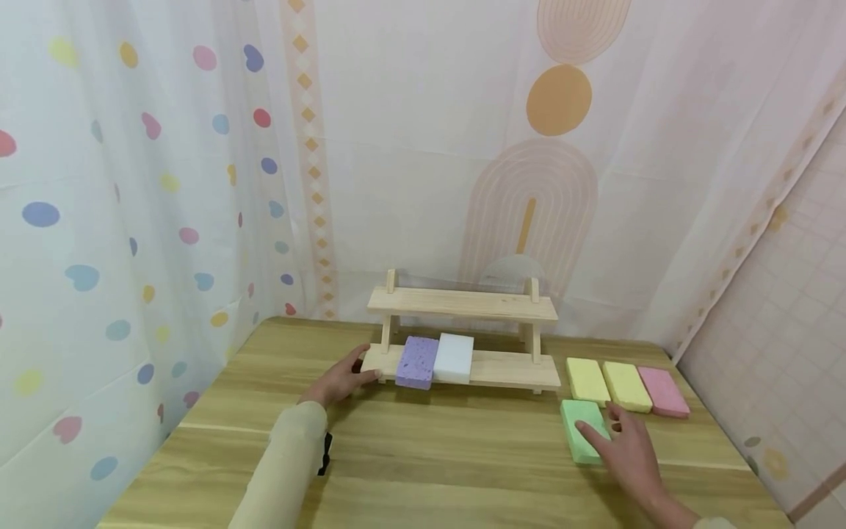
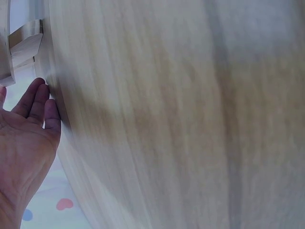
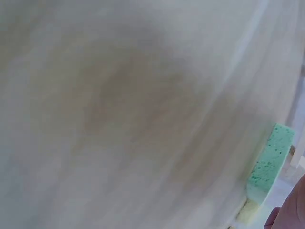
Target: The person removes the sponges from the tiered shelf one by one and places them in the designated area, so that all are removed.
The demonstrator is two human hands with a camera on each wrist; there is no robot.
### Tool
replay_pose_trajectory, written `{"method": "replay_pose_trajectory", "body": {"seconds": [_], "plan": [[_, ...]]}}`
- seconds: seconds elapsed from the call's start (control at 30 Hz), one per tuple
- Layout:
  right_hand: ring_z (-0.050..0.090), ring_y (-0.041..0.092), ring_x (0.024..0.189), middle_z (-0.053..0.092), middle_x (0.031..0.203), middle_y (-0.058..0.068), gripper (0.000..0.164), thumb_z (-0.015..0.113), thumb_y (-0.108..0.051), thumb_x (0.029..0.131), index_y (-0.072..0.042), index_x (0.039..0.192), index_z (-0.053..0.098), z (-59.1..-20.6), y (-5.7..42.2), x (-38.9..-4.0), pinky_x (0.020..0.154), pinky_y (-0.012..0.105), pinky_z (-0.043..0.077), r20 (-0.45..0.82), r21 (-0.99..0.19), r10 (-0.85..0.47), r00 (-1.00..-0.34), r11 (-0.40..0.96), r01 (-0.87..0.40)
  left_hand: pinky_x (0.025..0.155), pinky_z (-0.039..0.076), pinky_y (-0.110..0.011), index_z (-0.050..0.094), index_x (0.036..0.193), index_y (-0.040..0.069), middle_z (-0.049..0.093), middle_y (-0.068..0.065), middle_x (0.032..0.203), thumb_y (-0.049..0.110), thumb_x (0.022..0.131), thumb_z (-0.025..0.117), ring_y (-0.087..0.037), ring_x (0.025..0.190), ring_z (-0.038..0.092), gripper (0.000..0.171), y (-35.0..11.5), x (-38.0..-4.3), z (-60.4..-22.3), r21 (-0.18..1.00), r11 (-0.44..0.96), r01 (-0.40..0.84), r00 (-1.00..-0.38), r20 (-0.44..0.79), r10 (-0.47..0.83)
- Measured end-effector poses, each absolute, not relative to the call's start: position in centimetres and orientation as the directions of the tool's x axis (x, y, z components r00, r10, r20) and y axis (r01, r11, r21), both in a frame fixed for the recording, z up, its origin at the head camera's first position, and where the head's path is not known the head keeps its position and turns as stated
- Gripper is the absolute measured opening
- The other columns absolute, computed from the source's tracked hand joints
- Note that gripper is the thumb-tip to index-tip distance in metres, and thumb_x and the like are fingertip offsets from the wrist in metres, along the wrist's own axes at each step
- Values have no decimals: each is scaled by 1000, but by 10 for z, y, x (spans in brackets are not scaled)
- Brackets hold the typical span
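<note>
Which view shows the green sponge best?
Head view: the green sponge shows its broad top, partly covered by the right hand. The right wrist view catches mainly a narrow side, near the picture's right edge; the left wrist view doesn't show it.

6 sponges in all: 1 purple (image 1: 417, 361) & 1 white (image 1: 454, 358) on L half of lower shelf (image 1: 509, 366); 2 yellow (image 1: 587, 380) (image 1: 626, 386) & 1 pink (image 1: 664, 391) nr back R corner of desk (image 1: 423, 455), 1 green (image 1: 581, 430) just in front (so 4 on desk). 1 rack (image 1: 463, 303) w/ 2 shelves. 2 hands: 1 L hand (image 1: 340, 378), 1 R hand (image 1: 628, 448).

Green sponge (image 3: 269, 160) rests on table (image 3: 143, 119) — grip (image 3: 289, 209) nearby.
</note>
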State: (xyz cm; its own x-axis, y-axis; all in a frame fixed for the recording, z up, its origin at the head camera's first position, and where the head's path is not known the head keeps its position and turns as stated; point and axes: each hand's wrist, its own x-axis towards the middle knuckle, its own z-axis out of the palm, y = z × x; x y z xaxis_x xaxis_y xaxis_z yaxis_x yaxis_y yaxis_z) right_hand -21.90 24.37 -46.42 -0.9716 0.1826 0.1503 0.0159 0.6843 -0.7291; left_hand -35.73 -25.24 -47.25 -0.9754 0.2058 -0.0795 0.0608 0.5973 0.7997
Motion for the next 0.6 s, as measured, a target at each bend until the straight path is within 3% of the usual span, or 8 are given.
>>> {"method": "replay_pose_trajectory", "body": {"seconds": [0.2, 0.6], "plan": [[43, 40, 120, 43, 131, 29, 88, 71, -48, 90, 10, 145, 36, -459, 230, -222, 95, 55, 39, 141, -764, 192, -971, 645, 16, 108, 33, -57, 19, 159, 10, 42, -27, 147, 45, 95, 65, -40, 134, 41, 86, -253, -357, -472, 799, 599, 58, -977, -78, 198], [47, 36, 115, 46, 134, 25, 82, 73, -44, 90, 7, 145, 39, -450, 204, -234, 90, 47, 42, 209, -798, 207, -956, 602, -43, 107, 33, -57, 19, 159, 10, 43, -26, 146, 45, 96, 64, -40, 132, 43, 84, -251, -358, -471, 790, 609, 68, -976, -74, 205]]}}
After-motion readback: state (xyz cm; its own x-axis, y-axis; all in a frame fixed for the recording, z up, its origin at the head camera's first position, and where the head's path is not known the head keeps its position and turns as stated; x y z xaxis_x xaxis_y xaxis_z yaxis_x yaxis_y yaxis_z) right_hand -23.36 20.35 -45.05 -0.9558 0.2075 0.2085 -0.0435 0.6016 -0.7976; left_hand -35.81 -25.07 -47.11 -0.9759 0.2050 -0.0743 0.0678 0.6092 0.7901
